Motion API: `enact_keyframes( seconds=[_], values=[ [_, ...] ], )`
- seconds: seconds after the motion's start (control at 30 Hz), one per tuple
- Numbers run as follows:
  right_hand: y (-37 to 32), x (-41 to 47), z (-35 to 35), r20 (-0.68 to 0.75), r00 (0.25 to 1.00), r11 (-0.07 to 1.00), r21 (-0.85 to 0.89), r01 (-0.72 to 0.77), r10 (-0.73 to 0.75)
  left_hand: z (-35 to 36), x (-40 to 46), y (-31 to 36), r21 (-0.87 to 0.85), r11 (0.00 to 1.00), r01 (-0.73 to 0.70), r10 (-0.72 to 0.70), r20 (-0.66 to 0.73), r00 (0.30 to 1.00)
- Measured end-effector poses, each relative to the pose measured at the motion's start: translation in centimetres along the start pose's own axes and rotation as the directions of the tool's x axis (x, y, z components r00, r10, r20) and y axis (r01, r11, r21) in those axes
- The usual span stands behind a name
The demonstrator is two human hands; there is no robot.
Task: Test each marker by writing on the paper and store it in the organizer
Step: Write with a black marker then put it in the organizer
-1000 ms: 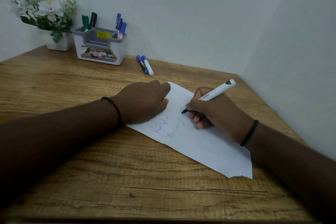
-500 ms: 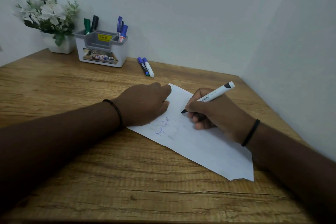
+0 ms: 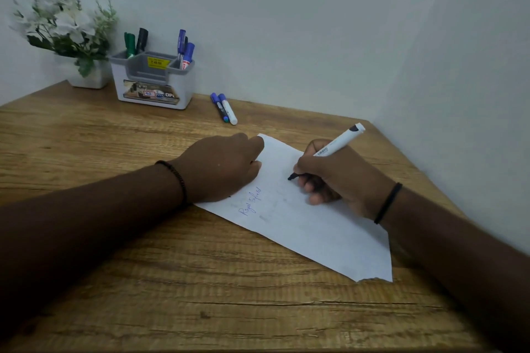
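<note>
A white sheet of paper [image 3: 315, 226] lies slanted on the wooden desk [image 3: 172, 281], with blue handwriting near its left edge. My right hand [image 3: 341, 180] grips a white marker [image 3: 339, 142] with a black tip, and the tip touches the paper. My left hand [image 3: 220, 169] rests on the paper's left corner with its fingers curled under; anything inside the fist is hidden. A grey-and-white organizer [image 3: 152, 89] stands at the back left and holds green, black and blue markers. Two blue-capped markers [image 3: 225, 109] lie on the desk to its right.
A white pot of white flowers [image 3: 66, 34] stands left of the organizer, in the corner. Walls close the desk in at the back and on the right. Bare wood stretches along the near side of the desk.
Both hands stay on the paper in nearly the same place. The marker tip has barely shifted. The view has tilted slightly, so the whole scene sits a little lower.
</note>
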State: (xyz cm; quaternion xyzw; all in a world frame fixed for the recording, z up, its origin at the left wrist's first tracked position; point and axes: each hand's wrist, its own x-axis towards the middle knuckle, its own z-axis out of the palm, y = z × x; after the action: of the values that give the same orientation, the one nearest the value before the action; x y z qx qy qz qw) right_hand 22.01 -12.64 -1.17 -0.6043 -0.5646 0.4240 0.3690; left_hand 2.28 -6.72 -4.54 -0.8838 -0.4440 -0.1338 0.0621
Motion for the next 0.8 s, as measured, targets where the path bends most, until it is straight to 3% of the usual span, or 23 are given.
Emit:
enact_keyframes(
  seconds=[0.47,0.57,0.63,0.7,0.8],
  values=[
    [0.4,0.6,-0.1,-0.015,1.0,1.0,0.003,0.006,-0.006,-0.1,-0.2,0.1,-0.017,1.0,-0.014,0.013,-0.023,1.0],
    [0.2,0.4,-0.6,-0.044,0.996,0.992,0.102,0.079,-0.074,-0.5,-0.4,-0.2,-0.187,0.982,-0.007,-0.003,-0.055,0.998],
    [0.0,0.0,-0.8,-0.057,0.979,0.966,0.162,0.202,-0.196,-1.2,-0.4,-0.2,-0.545,0.838,-0.02,-0.073,-0.15,0.986],
    [-0.4,-0.6,-0.8,-0.026,0.949,0.904,0.296,0.308,-0.314,-2.3,-0.1,-0.2,-0.851,0.524,-0.044,-0.212,-0.18,0.96],
    [-1.1,-1.7,-0.4,0.006,0.913,0.833,0.41,0.37,-0.408,-3.3,0.1,0.1,-0.965,0.261,0.036,-0.306,-0.047,0.951]
  ],
)
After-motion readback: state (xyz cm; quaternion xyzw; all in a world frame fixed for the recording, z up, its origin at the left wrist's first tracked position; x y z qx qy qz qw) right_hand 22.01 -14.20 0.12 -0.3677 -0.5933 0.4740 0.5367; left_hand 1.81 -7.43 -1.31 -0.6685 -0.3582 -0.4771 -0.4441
